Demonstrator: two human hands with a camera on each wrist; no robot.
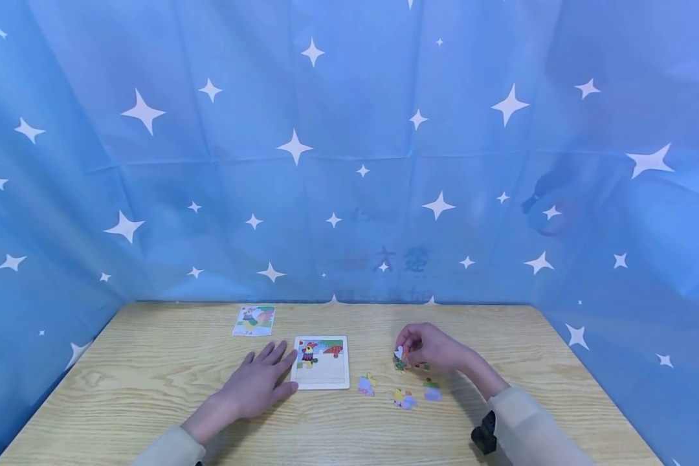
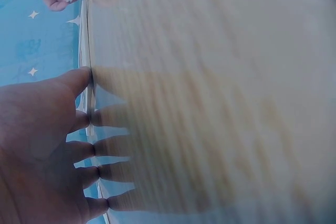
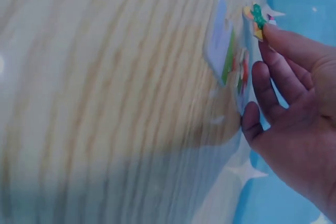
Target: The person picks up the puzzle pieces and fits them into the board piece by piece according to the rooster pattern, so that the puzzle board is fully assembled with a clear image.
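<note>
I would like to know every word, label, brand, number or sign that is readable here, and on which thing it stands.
"大": faint, on the blue starry curtain.
Marks beside and below it: too blurred to read.
Picture card: any lettering is too small to read.
Puzzle board and loose pieces: no readable text.

tray (image 1: pixel 329 373) on table (image 1: pixel 151 388) | card (image 1: pixel 254 321) behind-left | loose pieces (image 1: pixel 365 387) right
</note>
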